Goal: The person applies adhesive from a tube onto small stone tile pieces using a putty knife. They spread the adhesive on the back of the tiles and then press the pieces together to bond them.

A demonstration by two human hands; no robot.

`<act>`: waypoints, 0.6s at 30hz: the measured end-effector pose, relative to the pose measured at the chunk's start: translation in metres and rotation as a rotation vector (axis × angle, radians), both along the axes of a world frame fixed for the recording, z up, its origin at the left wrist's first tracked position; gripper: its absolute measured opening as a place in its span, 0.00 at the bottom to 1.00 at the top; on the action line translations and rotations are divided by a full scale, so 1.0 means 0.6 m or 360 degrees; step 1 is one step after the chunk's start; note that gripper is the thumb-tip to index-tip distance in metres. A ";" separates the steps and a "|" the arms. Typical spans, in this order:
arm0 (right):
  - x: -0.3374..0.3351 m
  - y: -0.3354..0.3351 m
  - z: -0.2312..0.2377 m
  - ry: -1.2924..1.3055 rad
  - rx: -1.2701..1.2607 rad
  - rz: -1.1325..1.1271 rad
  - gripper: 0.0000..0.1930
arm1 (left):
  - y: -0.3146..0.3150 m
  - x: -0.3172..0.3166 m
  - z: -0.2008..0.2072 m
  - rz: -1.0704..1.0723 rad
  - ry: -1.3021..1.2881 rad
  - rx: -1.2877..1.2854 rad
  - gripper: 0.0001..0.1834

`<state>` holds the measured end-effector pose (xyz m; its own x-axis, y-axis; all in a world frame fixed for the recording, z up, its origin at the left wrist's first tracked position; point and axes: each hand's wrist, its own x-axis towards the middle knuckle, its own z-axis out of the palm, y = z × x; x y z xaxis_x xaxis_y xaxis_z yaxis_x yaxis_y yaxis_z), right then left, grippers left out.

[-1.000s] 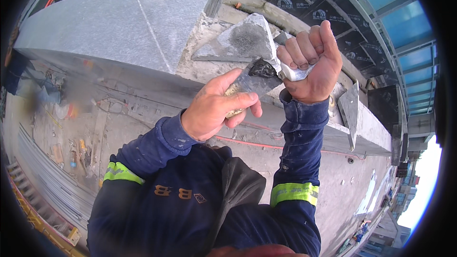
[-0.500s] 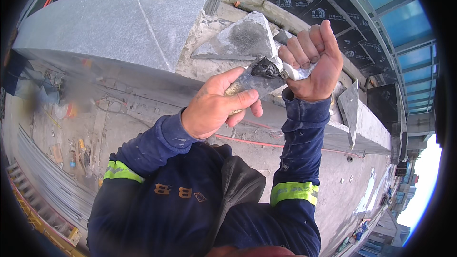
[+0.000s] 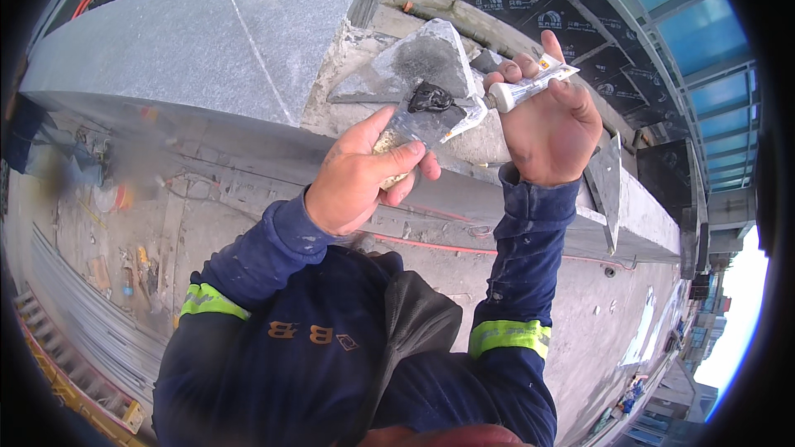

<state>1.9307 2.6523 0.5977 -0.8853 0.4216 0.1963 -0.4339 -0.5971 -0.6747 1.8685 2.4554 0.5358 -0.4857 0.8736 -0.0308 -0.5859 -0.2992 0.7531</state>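
My left hand (image 3: 352,174) pinches a flat grey plate (image 3: 424,125), like a small putty knife blade, between thumb and fingers. A glossy black lump of paste (image 3: 431,98) sits on it, and a pale yellowish, rough part (image 3: 389,149) shows beside my fingers. My right hand (image 3: 542,128) has its palm turned up and holds a crumpled white squeeze tube (image 3: 517,96) between thumb and fingers. The tube's narrow front, with a white strip-like piece (image 3: 468,120) by it, points toward the plate. Whether the strip belongs to the tube I cannot tell.
Behind my hands a grey triangular stone piece (image 3: 414,62) lies on a rough ledge. A large grey stone slab (image 3: 174,37) spans the left. Another stone offcut (image 3: 609,190) leans at the right. A red hose (image 3: 431,243) crosses the floor; a ladder (image 3: 70,364) lies lower left.
My right hand has loosened from a fist, and the white tube now shows along its fingers. My left hand has moved slightly left with the plate.
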 end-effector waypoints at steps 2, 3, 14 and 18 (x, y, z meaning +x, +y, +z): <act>0.008 -0.006 0.000 -0.0089 0.0224 -0.0101 0.29 | 0.000 -0.001 -0.001 -0.0003 0.0002 -0.0008 0.21; 0.013 -0.010 0.000 -0.0057 0.0410 -0.0092 0.30 | 0.000 -0.001 -0.001 -0.0013 -0.0012 -0.0017 0.22; 0.054 -0.049 0.003 -0.0248 0.1444 -0.0852 0.23 | -0.055 -0.044 0.035 0.0007 0.0502 -0.0467 0.27; 0.046 -0.058 0.009 -0.0223 0.1294 -0.0886 0.25 | -0.094 -0.081 0.052 0.0216 0.0629 -0.0414 0.23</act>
<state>1.9584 2.6176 0.6029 -0.6393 0.5676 0.5188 -0.3969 0.3344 -0.8548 1.8201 2.3993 0.5671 -0.6130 0.7895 -0.0297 -0.2090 -0.1257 0.9698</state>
